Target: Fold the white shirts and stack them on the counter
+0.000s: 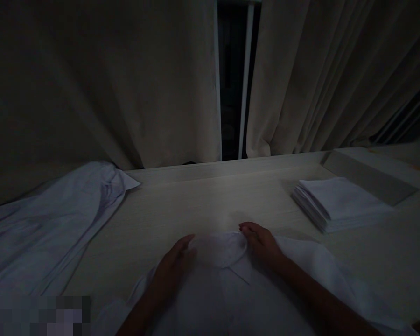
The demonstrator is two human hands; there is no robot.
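Note:
A white shirt (217, 289) lies spread on the pale table, its collar toward the far side and its lower part cut off by the frame's bottom edge. My left hand (173, 261) is closed at the left end of the collar, fingers pinching the cloth there. At the collar's right end, my right hand (261, 242) grips the fabric between thumb and fingers. A sleeve spreads out to the right beneath my right forearm. The light is dim, so fine details of the cloth are hard to make out.
On the left lies a loose heap of white garments (52, 219). A stack of folded white cloth (339, 203) sits at the right, in front of a grey box-like object (367, 175). Beige curtains (175, 93) hang behind the table (182, 200), parted at a dark window gap.

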